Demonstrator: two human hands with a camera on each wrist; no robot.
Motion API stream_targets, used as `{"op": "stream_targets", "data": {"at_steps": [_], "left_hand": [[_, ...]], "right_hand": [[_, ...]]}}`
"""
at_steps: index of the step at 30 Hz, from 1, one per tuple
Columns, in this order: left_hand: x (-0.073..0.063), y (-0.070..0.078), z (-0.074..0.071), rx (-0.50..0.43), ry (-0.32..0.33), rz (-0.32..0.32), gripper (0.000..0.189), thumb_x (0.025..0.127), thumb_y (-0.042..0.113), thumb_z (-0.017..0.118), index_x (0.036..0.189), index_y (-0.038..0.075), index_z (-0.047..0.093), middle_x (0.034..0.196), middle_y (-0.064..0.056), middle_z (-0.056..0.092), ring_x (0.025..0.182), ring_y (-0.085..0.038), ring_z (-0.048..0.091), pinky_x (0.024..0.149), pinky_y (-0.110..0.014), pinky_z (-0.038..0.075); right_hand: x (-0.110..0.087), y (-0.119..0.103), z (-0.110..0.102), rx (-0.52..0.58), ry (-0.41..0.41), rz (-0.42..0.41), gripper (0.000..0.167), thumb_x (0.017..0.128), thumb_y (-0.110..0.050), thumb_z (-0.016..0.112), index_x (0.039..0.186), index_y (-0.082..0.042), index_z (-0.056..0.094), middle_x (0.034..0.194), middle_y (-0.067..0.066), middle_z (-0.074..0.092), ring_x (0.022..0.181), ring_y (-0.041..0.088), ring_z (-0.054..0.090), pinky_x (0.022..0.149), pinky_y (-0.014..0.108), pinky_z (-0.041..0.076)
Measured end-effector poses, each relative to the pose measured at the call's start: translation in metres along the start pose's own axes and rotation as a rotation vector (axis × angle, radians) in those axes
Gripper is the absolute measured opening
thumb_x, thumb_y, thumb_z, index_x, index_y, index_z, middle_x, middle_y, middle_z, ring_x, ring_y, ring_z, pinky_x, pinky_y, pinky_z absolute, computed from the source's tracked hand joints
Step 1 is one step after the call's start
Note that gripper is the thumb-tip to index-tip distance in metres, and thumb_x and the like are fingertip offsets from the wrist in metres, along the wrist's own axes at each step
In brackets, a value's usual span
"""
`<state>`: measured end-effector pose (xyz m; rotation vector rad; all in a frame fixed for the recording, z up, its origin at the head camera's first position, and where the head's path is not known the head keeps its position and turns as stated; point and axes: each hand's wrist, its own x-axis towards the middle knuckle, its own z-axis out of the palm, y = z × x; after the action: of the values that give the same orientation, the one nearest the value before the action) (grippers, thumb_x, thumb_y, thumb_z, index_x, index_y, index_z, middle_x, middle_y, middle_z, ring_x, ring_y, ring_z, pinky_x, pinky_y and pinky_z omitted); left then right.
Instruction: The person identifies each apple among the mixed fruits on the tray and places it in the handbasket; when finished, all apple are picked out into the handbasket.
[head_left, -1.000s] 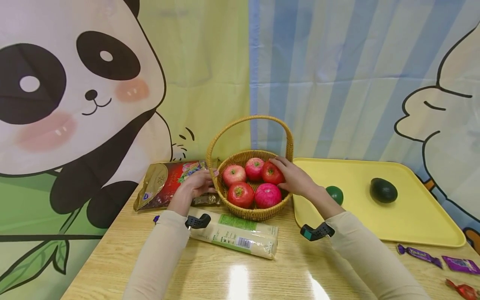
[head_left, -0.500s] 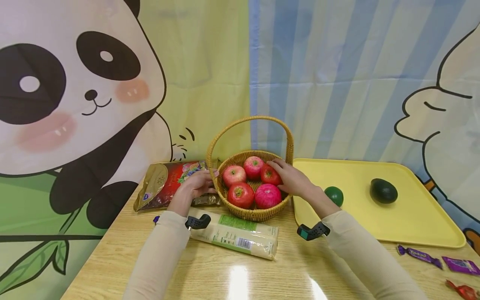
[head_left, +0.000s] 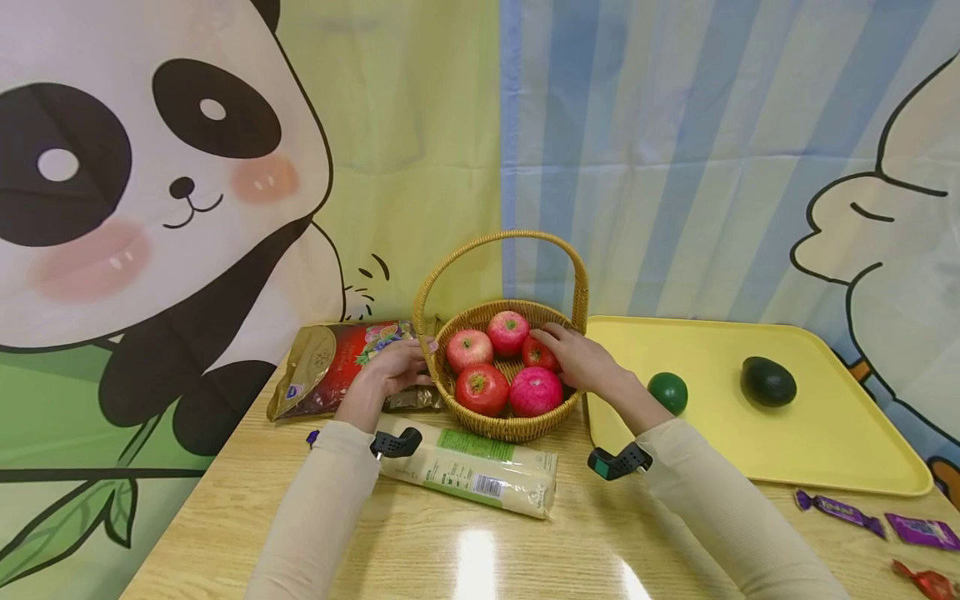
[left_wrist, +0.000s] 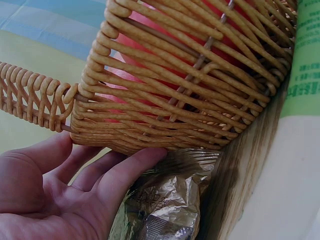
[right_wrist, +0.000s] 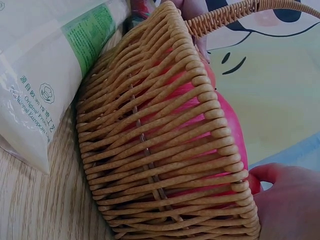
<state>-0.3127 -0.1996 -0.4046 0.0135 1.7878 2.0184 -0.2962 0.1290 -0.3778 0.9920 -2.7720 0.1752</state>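
Observation:
A wicker basket point(head_left: 504, 427) with a tall arched handle holds several round fruits. In it are two pinkish apples point(head_left: 469, 351), a red pomegranate point(head_left: 482, 390), a bright pink round fruit point(head_left: 536, 392) and a red apple point(head_left: 538, 353). My right hand point(head_left: 581, 358) reaches over the right rim, its fingers curled over the red apple. In the right wrist view the basket wall hides most of that apple. My left hand point(left_wrist: 75, 190) touches the outside of the basket's left wall near the handle's base, fingers extended and thumb at the rim.
A red and gold food bag point(head_left: 337, 367) lies behind my left hand. A cream and green packet point(head_left: 472, 471) lies in front of the basket. To the right, a yellow tray point(head_left: 705, 450) holds a green ball-like fruit point(head_left: 667, 392) and an avocado point(head_left: 768, 382). Wrapped candies point(head_left: 840, 510) lie beyond.
My right hand has shifted slightly left over the basket, and the red apple has moved left and a little lower with it. The left hand stays in place.

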Motion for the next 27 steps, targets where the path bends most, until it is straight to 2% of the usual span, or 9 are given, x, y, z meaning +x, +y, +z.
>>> {"op": "stream_targets", "data": {"at_steps": [8, 18, 21, 24, 27], "left_hand": [[0.0009, -0.0006, -0.0026, -0.002, -0.006, -0.002, 0.048, 0.105, 0.015, 0.041, 0.148, -0.002, 0.029, 0.110, 0.000, 0.060, 0.136, -0.032, 0.041, 0.086, -0.039, 0.054], [0.0018, -0.0015, -0.0025, 0.006, -0.002, -0.001, 0.045, 0.105, 0.016, 0.042, 0.145, -0.002, 0.032, 0.111, -0.001, 0.060, 0.135, -0.032, 0.043, 0.098, -0.048, 0.050], [0.0032, 0.0002, -0.0004, 0.006, 0.000, -0.002, 0.048, 0.105, 0.016, 0.042, 0.147, -0.002, 0.030, 0.122, -0.008, 0.057, 0.139, -0.035, 0.038, 0.104, -0.053, 0.044], [0.0038, 0.0020, 0.0019, 0.000, -0.003, -0.011, 0.050, 0.105, 0.016, 0.040, 0.150, -0.002, 0.025, 0.141, -0.021, 0.045, 0.143, -0.037, 0.031, 0.110, -0.057, 0.036], [0.0025, 0.0024, 0.0030, -0.002, 0.001, -0.018, 0.051, 0.106, 0.015, 0.039, 0.151, -0.001, 0.023, 0.149, -0.023, 0.036, 0.144, -0.036, 0.029, 0.112, -0.058, 0.032]], "right_hand": [[0.0014, -0.0008, 0.0004, 0.013, -0.018, 0.031, 0.068, 0.078, -0.003, 0.075, 0.140, -0.009, 0.048, 0.138, 0.020, 0.049, 0.118, 0.040, 0.057, 0.089, 0.050, 0.055], [0.0012, -0.0014, 0.0009, 0.005, -0.051, 0.055, 0.071, 0.078, -0.003, 0.076, 0.142, -0.009, 0.046, 0.140, 0.020, 0.047, 0.120, 0.041, 0.055, 0.089, 0.051, 0.054], [0.0002, -0.0005, -0.0012, 0.003, -0.057, 0.065, 0.072, 0.078, -0.002, 0.076, 0.143, -0.009, 0.045, 0.142, 0.020, 0.045, 0.121, 0.041, 0.054, 0.088, 0.051, 0.055], [-0.0007, -0.0001, -0.0030, 0.003, -0.071, 0.079, 0.072, 0.080, -0.002, 0.074, 0.145, -0.010, 0.043, 0.145, 0.019, 0.043, 0.125, 0.041, 0.051, 0.084, 0.051, 0.056], [-0.0020, -0.0008, -0.0048, 0.008, -0.079, 0.078, 0.072, 0.082, -0.004, 0.073, 0.146, -0.010, 0.041, 0.148, 0.020, 0.041, 0.128, 0.042, 0.049, 0.082, 0.051, 0.057]]}}
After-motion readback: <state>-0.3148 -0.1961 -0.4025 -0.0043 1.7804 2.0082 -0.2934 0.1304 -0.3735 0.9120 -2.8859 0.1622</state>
